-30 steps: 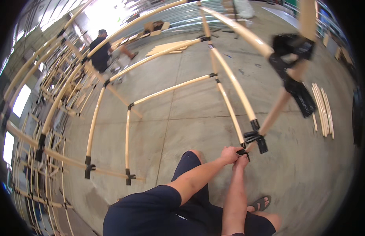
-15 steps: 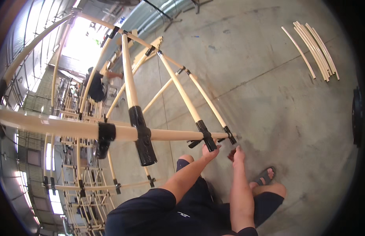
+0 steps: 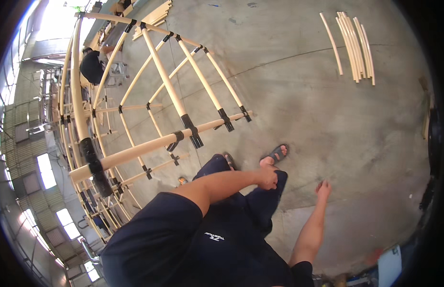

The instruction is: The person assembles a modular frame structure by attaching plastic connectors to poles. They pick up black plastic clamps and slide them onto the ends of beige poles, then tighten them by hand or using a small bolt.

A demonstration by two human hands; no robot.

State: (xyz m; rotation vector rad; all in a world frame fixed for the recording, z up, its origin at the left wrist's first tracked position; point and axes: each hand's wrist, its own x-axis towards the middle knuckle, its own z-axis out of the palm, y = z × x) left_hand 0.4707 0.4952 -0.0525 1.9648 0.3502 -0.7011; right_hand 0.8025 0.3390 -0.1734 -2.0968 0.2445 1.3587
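My left hand point(image 3: 268, 178) hangs in front of my thigh, its fingers curled in and nothing seen in it. Out to the right, over the bare floor, my right hand point(image 3: 323, 188) is closed too; whatever its fingers might hold is hidden. Both hands are apart from the frame of cream pipes point(image 3: 160, 85), which stands to my left. Black pipe joints point(image 3: 190, 130) join its slanting pipes to a long near rail point(image 3: 144, 146). Several of these joints have open lower ends.
Loose cream pipes point(image 3: 350, 48) lie on the concrete floor point(image 3: 298, 100) at the far right. Another person point(image 3: 92, 67) bends down behind the frame at the far left. More pipe stands point(image 3: 126, 210) fill the left side. A pale panel point(image 3: 389, 266) is at the lower right.
Both my hands have come away from the near rail's end joints, and my right hand has swung out to the right. My body has moved back and turned, so the frame appears farther off.
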